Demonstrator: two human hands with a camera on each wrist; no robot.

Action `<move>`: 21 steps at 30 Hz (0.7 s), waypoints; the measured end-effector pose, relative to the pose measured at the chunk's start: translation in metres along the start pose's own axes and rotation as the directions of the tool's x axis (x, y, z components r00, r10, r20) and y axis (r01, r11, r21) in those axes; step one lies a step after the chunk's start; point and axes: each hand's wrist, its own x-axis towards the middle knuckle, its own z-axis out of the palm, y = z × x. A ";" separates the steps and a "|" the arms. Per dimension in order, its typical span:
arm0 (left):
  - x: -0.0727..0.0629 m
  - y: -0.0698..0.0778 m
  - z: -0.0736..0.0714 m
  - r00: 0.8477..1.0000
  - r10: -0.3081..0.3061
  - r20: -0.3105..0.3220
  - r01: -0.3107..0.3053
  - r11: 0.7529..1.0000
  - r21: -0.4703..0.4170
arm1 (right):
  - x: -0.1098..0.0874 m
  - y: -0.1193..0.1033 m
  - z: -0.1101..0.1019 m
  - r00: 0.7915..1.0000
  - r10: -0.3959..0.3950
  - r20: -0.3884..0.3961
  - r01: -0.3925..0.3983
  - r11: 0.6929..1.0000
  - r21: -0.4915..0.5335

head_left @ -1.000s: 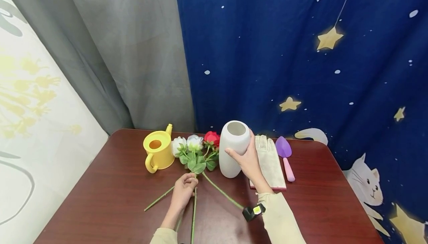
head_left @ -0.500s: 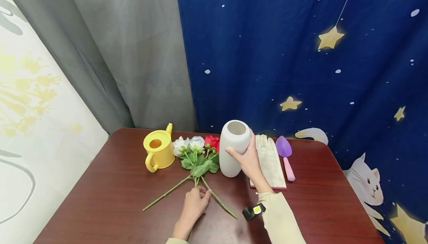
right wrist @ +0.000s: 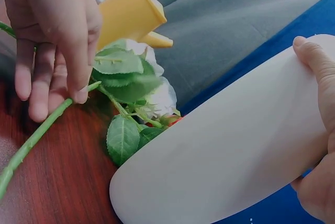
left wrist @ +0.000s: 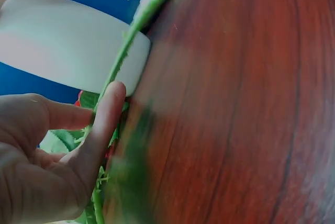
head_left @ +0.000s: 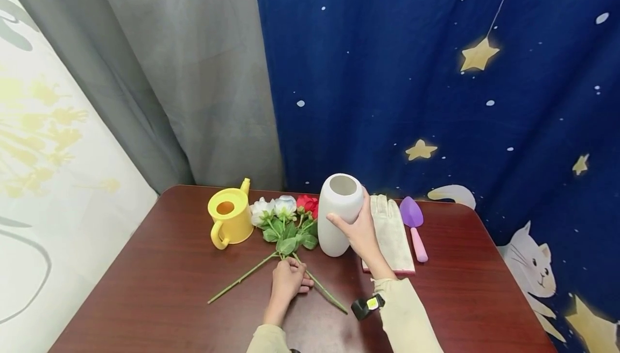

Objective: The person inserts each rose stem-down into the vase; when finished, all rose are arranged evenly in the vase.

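Two pale roses [head_left: 261, 212] and a red rose [head_left: 307, 205] lie together on the table, their leaves [head_left: 288, 237] bunched and long green stems crossing toward the front. My left hand [head_left: 289, 280] pinches one green stem [left wrist: 123, 51] between thumb and index finger, just below the leaves, with its other fingers loosely bent. Next to the flowers stands a tall white vase [head_left: 333, 234], its round mouth facing up. My right hand [head_left: 360, 232] grips the vase from the right, thumb across the front; its other fingers are mostly hidden behind. The vase covers part of the red rose.
A yellow watering can [head_left: 234, 226] stands left of the flowers. Right of the vase lie cream work gloves [head_left: 393, 240] and a purple trowel [head_left: 411, 213] with a pink handle. The brown table [head_left: 169, 267] ends at the curtains [head_left: 227, 100] behind.
My left hand has shifted right along the front of the flowers, then slightly forward. The middle stems seen earlier no longer show, and the pale roses moved a little. My right hand and the vase stayed put.
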 end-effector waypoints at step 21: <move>-0.021 0.055 -0.014 0.972 0.229 0.058 -0.210 0.950 -0.233 | 0.001 0.003 0.001 1.000 -0.020 -0.001 0.020 1.000 0.018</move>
